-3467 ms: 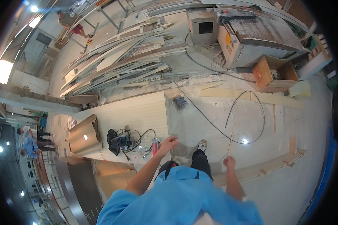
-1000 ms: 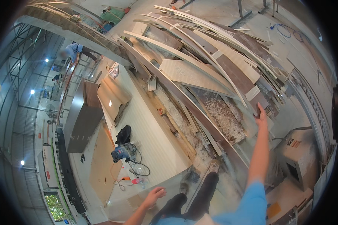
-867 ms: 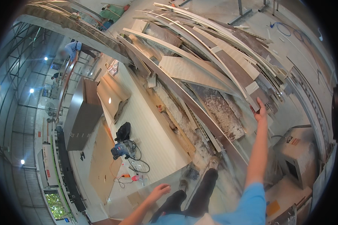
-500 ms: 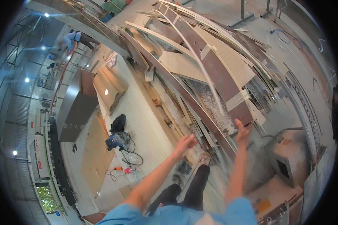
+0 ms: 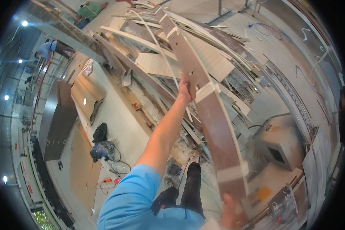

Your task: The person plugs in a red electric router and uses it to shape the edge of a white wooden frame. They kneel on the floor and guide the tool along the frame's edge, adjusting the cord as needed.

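Both hands grip one long brown board (image 5: 214,115), which runs from the top of the heap down toward the person's body. The left hand (image 5: 184,91) is closed around the board's left edge far up its length, arm stretched out full in a blue sleeve. The right hand (image 5: 229,212) holds the near end low down, close to the body; only part of that hand shows at the lower edge, fingers wrapped on the board's underside.

Pale strips of tape or edging cross the board in three places, and small holes dot its upper part. It lies tilted over a tangled pile of panels (image 5: 203,57), white and brown offcuts leaning on one another.

Half a second ago both hands were reaching up with open palms toward the pile, the right one just at the edge of a board; now the board is lifted clear of the heap, and it fills the middle of the view.

Beneath, the person's dark trousers and one shoe (image 5: 194,156) stand on a dusty floor. To the left sit a blue power tool (image 5: 99,152) with coiled cable and a black bag (image 5: 100,132). A grey box-shaped machine (image 5: 280,142) stands to the right. Far off at upper left, another person (image 5: 50,48) in a blue top bends over.
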A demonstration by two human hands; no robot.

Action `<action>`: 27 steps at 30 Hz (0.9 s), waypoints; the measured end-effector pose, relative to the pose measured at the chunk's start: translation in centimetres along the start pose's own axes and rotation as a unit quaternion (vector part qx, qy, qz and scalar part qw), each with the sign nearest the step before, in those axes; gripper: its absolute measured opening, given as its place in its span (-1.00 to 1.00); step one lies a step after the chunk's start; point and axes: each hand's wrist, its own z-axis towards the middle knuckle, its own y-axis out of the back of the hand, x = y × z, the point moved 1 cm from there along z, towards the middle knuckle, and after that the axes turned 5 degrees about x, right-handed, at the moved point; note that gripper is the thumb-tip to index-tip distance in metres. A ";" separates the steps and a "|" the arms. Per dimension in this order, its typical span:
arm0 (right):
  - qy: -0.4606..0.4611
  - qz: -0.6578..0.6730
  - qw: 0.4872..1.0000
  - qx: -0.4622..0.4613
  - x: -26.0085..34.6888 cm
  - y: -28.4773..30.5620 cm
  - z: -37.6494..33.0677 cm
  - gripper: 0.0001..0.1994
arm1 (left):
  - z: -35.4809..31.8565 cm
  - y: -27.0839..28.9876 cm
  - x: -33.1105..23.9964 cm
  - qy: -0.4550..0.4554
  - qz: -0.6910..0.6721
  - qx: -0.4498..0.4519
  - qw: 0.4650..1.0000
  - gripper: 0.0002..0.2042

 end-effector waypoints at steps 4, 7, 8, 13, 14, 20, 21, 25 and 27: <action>-0.096 -0.048 0.994 -0.032 -2.1 5.3 -10.4 -0.31 | -0.5 -1.5 1.3 -0.003 0.012 0.096 0.995 -0.28; -0.147 -0.251 0.955 -0.060 -3.5 6.9 -16.8 -0.43 | -5.4 -1.1 4.0 0.042 0.100 0.039 0.993 -0.48; -0.124 -0.454 0.882 -0.009 -3.8 7.5 -17.3 -0.27 | -7.2 -1.2 5.0 0.040 0.125 0.038 0.991 -0.51; -0.321 -0.032 0.902 -0.286 -6.6 12.0 -27.1 -0.08 | -19.2 0.8 11.0 0.081 0.178 0.022 0.980 -0.59; -0.314 -0.178 0.904 -0.230 -6.2 13.8 -30.2 -0.13 | -21.8 1.2 11.9 0.084 0.181 0.042 0.979 -0.59; -0.320 -0.282 0.861 -0.278 -6.9 22.9 -41.6 -0.19 | -40.4 5.0 17.3 0.122 0.182 0.067 0.973 -0.54; -0.314 -0.302 0.857 -0.276 -7.1 23.9 -41.6 -0.19 | -43.5 5.7 17.9 0.138 0.166 0.061 0.974 -0.55; -0.270 -0.382 0.852 -0.236 -6.9 26.2 -38.4 -0.21 | -55.5 9.2 19.6 0.120 0.168 0.032 0.978 -0.50; -0.249 -0.412 0.850 -0.213 -6.1 26.6 -36.7 -0.22 | -60.7 10.6 20.3 0.151 0.166 0.024 0.974 -0.48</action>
